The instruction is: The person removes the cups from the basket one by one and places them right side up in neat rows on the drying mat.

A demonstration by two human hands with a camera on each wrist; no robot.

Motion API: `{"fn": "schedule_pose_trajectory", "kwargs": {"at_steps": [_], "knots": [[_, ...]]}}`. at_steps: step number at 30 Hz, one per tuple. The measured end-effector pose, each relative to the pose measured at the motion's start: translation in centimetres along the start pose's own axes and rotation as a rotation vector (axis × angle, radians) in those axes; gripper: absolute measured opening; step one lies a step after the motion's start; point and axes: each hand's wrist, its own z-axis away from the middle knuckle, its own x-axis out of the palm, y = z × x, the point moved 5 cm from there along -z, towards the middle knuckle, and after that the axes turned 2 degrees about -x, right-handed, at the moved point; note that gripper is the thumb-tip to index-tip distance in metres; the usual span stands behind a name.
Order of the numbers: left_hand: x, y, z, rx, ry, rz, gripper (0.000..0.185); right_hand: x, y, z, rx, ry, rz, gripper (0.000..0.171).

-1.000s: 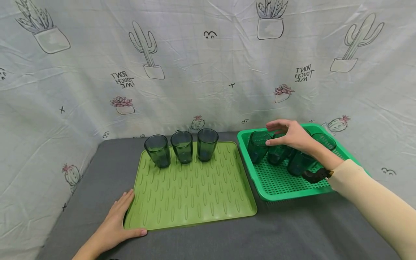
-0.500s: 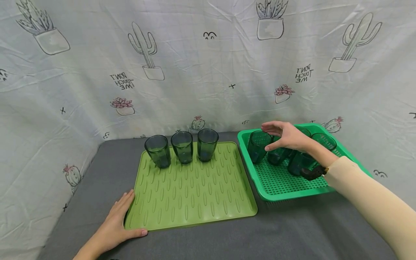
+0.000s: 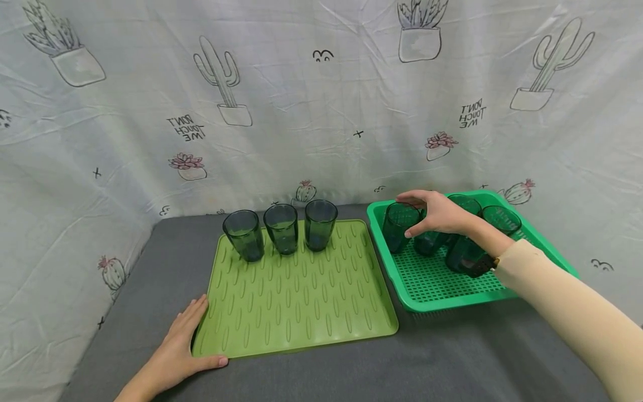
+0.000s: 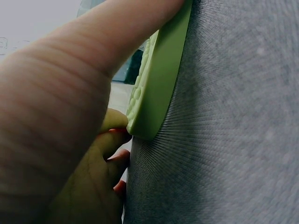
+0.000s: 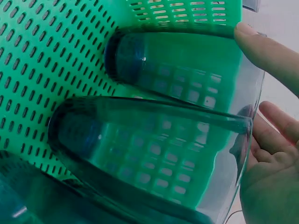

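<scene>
Cactus-print fabric [image 3: 301, 134] hangs behind my gray counter [image 3: 321, 374]. My left hand [image 3: 176, 346] lies spread at the tray's [image 3: 296, 301] near-left corner. Toward the counter's back edge, my right hand [image 3: 438, 213] arches around a tumbler [image 3: 394, 233] in the basket [image 3: 427, 286]; whether it grips, I cannot tell. My right wrist view bares the neighboring tumbler [image 5: 140, 149], partly hidden from my head.

A pale, creased sheet [image 3: 301, 106] hangs like a wall beyond the left hand [image 3: 173, 346] and the right hand [image 3: 437, 213], turning a corner to run along the left hand's outer side. Black-outlined potted cacti [image 3: 217, 71], pink-topped succulents [image 3: 186, 161] and mirror-reversed lettering [image 3: 187, 127] are printed across it. Beneath the hands spreads a dark grey desk [image 3: 351, 374] with a finely woven surface. Soft light puts a sheen on the sheet's creases, and a dim shadow [image 3: 519, 338] lies on the desk, nearer the viewer than the right hand.
</scene>
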Motion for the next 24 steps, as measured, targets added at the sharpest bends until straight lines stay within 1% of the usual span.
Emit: {"fn": "schedule_pose_trajectory", "kwargs": {"at_steps": [8,13,17,21,24], "knots": [[0.0,0.0,0.0,-0.013,-0.005,-0.002,0.124,0.2,0.0,-0.2,-0.011,-0.004,0.026,0.086],[-0.1,0.1,0.0,-0.006,-0.007,0.006,0.123,0.1,-0.2,0.1,0.007,0.015,-0.006,0.087],[-0.1,0.1,0.1,0.0,-0.011,0.016,0.122,-0.3,-0.6,0.2,0.015,0.061,-0.05,0.086],[-0.1,-0.1,0.3,0.007,-0.009,0.011,0.122,-1.4,-1.4,0.3,0.015,0.112,-0.116,0.085],[-0.1,-0.3,0.4,0.012,-0.006,0.003,0.122,-2.4,-2.5,0.6,0.026,0.134,-0.112,0.084]]}}
